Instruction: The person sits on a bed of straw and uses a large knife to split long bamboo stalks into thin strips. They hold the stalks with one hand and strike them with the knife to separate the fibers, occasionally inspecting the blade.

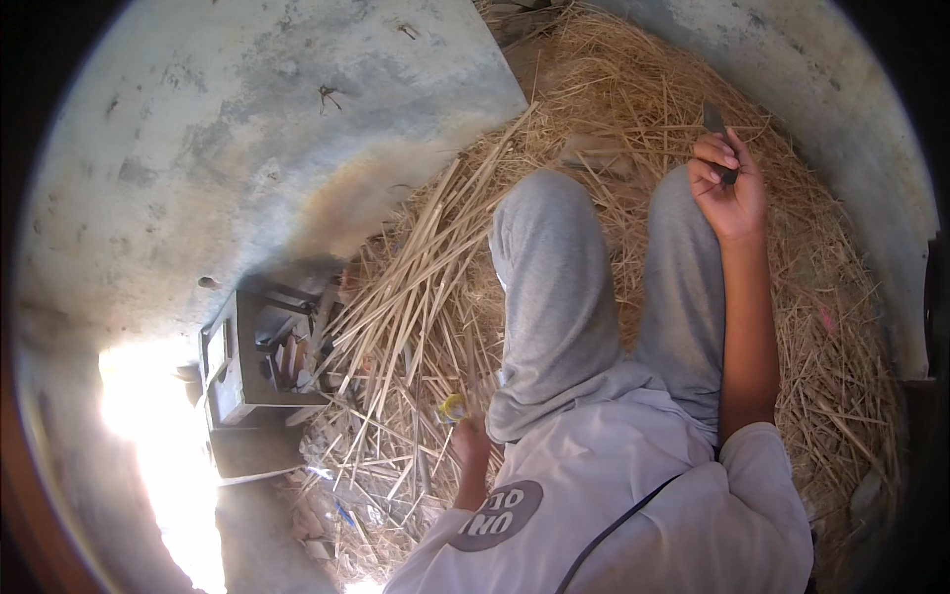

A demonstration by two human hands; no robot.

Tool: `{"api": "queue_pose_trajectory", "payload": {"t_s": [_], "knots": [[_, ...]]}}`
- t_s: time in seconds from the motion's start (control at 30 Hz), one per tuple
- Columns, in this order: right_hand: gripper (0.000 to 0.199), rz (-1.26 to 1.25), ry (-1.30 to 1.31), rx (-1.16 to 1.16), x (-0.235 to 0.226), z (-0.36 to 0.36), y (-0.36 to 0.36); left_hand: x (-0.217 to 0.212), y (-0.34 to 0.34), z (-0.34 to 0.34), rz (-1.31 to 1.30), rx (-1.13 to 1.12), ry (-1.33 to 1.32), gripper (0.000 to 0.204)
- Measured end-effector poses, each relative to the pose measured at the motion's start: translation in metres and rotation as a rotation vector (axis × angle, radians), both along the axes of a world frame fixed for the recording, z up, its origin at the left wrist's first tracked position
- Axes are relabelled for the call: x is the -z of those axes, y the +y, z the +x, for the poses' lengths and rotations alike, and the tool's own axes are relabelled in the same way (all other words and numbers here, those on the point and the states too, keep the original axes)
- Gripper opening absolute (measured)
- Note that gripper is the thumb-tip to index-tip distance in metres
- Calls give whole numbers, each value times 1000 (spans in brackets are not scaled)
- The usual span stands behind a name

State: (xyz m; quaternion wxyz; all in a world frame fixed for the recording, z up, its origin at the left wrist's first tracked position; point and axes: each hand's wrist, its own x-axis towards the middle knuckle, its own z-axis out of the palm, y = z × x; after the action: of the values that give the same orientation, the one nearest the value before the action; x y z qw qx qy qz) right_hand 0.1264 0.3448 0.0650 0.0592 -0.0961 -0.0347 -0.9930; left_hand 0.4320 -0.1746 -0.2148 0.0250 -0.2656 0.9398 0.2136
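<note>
My right hand (730, 193) is raised above my right knee, its fingers wrapped round the dark handle of a knife (714, 121). The grey blade points up and away from me. Down beside my left thigh is my left hand (471, 439), small and blurred, with its fingers mostly hidden. A small yellow object (451, 408) shows right at that hand; whether it is held I cannot tell. Long pale dry stalks (426, 247) lie in a loose bundle just beyond, slanting across the floor to my left.
Loose straw (633, 74) covers the floor around my bent legs. At the left, a small open box-like cabinet (233, 381) holds assorted items, beside a bright opening (163, 465). A stained pale wall (257, 129) rises at the far left, and another wall (831, 89) curves along the right.
</note>
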Motion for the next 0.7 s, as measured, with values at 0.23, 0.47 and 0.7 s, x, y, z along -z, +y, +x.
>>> {"api": "queue_pose_trajectory", "payload": {"t_s": [0.23, 0.47, 0.7], "knots": [[13, -14, -20, 19, -3, 6, 11, -54, -51, 88, -247, 53, -42, 39], [13, -2, -6, 19, 0, 3, 9, -71, -46, 144, -242, 153, 126, 34], [16, 7, 32, -13, 2, 1, 12, -133, -21, 147, -223, 206, 118, 26]]}}
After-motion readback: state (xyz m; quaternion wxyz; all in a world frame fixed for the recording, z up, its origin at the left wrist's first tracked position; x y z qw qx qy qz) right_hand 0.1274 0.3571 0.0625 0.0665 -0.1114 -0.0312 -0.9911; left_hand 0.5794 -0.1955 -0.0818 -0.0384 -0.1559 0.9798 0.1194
